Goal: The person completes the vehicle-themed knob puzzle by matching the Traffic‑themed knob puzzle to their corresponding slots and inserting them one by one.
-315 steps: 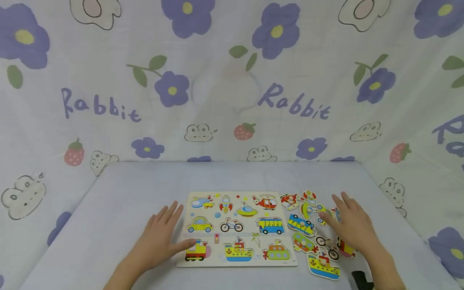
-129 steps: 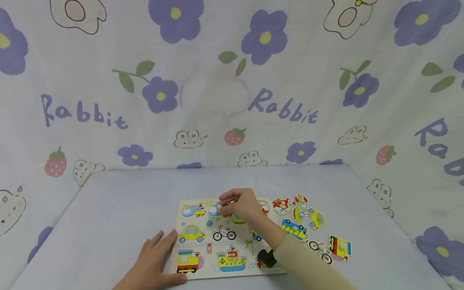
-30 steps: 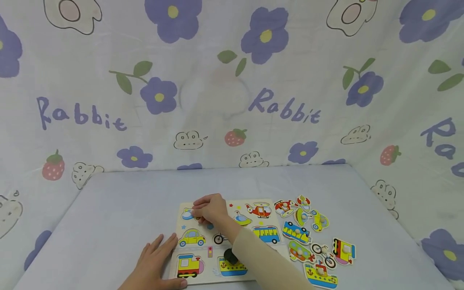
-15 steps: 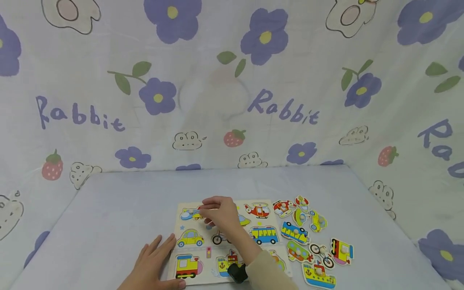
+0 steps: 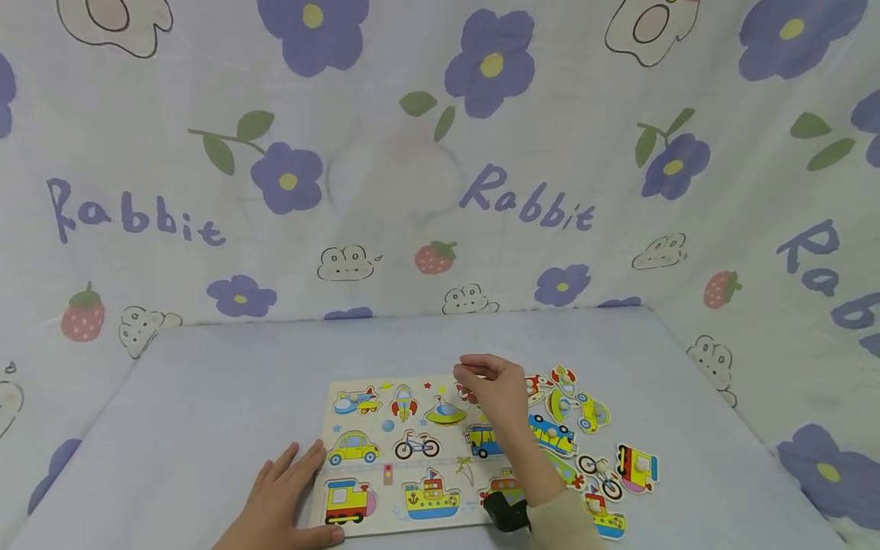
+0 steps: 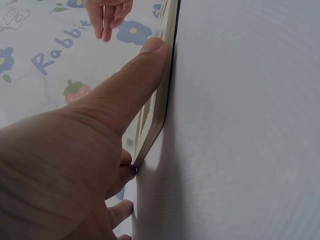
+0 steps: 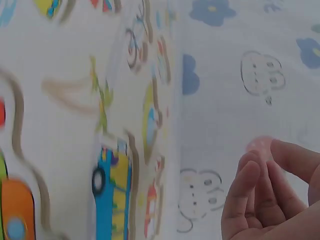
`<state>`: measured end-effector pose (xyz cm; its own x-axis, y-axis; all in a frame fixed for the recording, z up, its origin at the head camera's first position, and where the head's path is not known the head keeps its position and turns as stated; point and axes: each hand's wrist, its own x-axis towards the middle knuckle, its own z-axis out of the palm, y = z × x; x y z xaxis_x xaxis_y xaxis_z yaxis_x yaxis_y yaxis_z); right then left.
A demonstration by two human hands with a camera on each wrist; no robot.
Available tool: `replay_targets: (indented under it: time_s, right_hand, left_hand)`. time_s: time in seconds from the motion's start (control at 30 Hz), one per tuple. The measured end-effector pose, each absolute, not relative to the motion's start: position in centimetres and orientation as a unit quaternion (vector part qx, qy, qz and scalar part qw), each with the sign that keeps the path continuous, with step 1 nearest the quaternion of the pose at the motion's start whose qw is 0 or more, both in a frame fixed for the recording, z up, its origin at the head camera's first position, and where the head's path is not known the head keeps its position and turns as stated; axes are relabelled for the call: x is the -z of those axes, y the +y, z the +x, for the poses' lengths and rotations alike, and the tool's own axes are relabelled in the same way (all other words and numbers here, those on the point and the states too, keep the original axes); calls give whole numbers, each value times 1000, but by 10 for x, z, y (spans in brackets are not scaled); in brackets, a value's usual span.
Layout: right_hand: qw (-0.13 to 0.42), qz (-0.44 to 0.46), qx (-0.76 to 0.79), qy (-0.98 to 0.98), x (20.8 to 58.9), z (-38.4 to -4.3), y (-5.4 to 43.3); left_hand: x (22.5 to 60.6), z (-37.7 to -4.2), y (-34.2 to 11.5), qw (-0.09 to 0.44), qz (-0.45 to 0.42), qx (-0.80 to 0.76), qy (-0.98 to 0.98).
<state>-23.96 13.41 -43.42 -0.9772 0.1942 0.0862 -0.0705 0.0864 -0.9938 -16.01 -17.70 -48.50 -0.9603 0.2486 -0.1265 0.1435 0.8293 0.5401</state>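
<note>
A wooden puzzle board [image 5: 386, 504] printed with vehicles lies on the table. My left hand [image 5: 278, 496] rests at its left side, fingers spread on the edge; in the left wrist view the thumb [image 6: 135, 75] lies along the front edge. The plane piece [image 5: 357, 401] sits in the top left spot, its knob showing. Above the board's top right, my right hand [image 5: 498, 393] hangs with fingers loosely bent. In the right wrist view nothing shows between its fingertips [image 7: 250, 170]. It partly covers the printed helicopter and bus.
Loose knobbed pieces lie right of the board: a bus [image 5: 553, 435], car [image 5: 593, 412], bicycle [image 5: 600, 477], train [image 5: 638, 467], ship [image 5: 608, 523], rocket [image 5: 563, 378] and others, some overlapping. A black object [image 5: 505, 512] sits at my right wrist. Patterned cloth [image 5: 385, 198] hangs behind.
The right hand carried the plane piece to the top left of the board, let go of it, and moved right toward the loose pieces. The left hand stays at the board's left edge.
</note>
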Motion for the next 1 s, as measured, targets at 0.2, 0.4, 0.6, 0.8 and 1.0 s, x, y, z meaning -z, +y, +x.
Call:
replay_targets:
  time_s: [0.2, 0.4, 0.6, 0.8, 1.0]
  right_hand:
    - [112, -82, -671, -729, 429, -239, 165]
    - [123, -98, -676, -720, 426, -239, 184]
    - [115, -96, -674, -724, 429, -243, 200]
    - [78, -10, -618, -782, 428, -257, 243]
    - [2, 68, -580, -812, 436, -289, 309]
  left_hand:
    - [487, -161, -176, 102, 102, -274, 951]
    - [487, -161, -176, 100, 99, -267, 953]
    - [488, -161, -177, 96, 95, -263, 955]
    - [488, -161, -180, 96, 97, -264, 955]
    - [487, -162, -176, 92, 106, -268, 953]
